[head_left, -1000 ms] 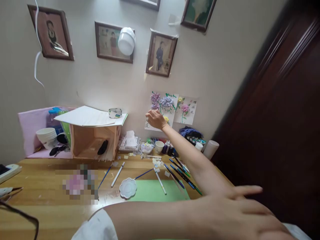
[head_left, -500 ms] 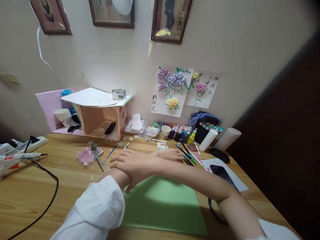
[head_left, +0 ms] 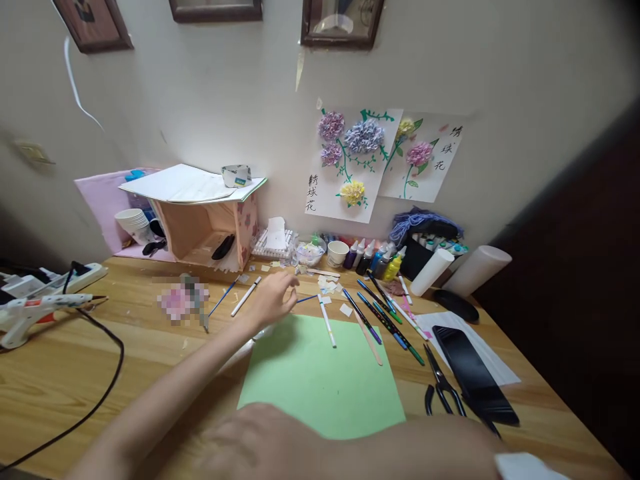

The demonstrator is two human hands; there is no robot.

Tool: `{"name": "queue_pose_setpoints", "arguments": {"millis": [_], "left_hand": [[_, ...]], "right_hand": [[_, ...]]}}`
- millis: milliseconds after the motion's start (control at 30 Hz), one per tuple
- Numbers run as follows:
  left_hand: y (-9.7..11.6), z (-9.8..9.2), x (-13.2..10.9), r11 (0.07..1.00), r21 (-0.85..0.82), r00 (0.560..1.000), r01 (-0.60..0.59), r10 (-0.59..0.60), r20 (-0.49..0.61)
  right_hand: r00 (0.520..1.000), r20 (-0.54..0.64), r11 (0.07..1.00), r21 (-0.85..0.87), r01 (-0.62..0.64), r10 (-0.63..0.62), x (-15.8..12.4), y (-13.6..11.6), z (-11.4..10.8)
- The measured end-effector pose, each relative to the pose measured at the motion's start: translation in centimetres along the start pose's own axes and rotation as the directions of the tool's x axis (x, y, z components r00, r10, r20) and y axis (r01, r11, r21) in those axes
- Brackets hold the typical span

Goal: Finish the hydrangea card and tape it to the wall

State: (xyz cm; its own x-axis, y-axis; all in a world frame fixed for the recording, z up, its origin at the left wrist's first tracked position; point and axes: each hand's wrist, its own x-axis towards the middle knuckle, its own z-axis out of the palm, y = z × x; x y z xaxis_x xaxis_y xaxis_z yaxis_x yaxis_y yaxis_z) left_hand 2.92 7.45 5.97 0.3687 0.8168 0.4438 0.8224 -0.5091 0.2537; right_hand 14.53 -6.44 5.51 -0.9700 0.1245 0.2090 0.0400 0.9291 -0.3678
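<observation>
My left arm reaches bare from the lower left across the wooden desk (head_left: pixel 125 347). My left hand (head_left: pixel 273 297) hovers with loosely spread fingers and holds nothing, just past the far left corner of a green paper sheet (head_left: pixel 325 380). A white pen (head_left: pixel 246 297) lies just left of that hand and a white marker (head_left: pixel 327 321) just right of it. My right arm crosses the bottom edge from a white sleeve at the right. My right hand (head_left: pixel 260 440) is blurred, close to the camera, over my left upper arm; its fingers do not show.
Brushes and pens (head_left: pixel 383 320), scissors (head_left: pixel 440 390) and a black phone (head_left: pixel 473 377) lie right of the sheet. A glue gun (head_left: pixel 35 313) with its black cord sits at the left. A wooden box (head_left: pixel 210 230), paper cup (head_left: pixel 337 252), paint bottles (head_left: pixel 370 257) and rolls (head_left: pixel 433 270) line the wall.
My arms have uncrossed. The left hand has gone forward past the sheet's corner, its forearm now bare. The right hand has drawn back to the bottom edge. The view has tilted down.
</observation>
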Motion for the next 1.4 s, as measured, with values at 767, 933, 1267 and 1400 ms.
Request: {"name": "queue_pose_setpoints", "arguments": {"millis": [767, 933, 1267, 1400], "left_hand": [[-3.3, -0.1, -10.5, 0.955, -0.034, 0.945, 0.296, -0.287, 0.156], [-2.2, -1.7, -11.0, 0.965, -0.045, 0.955, 0.257, -0.247, 0.162], [-2.5, -2.3, -11.8, 0.956, 0.064, 0.916, 0.287, -0.293, 0.274], [-3.9, -1.8, -11.6, 0.933, 0.087, 0.907, 0.348, -0.359, 0.221]], "right_hand": [[0.495, -0.195, 0.411, -0.350, -0.842, 0.847, -5.9, 18.4, -5.5], [0.658, -0.196, 0.561, -0.383, -0.734, 0.727, -2.7, 19.6, -6.1], [0.890, -0.011, 0.826, -0.368, -0.427, 0.456, 0.6, 20.4, -4.1], [0.884, -0.054, 0.826, -0.334, -0.454, 0.464, 2.1, 20.4, -3.7]]}}
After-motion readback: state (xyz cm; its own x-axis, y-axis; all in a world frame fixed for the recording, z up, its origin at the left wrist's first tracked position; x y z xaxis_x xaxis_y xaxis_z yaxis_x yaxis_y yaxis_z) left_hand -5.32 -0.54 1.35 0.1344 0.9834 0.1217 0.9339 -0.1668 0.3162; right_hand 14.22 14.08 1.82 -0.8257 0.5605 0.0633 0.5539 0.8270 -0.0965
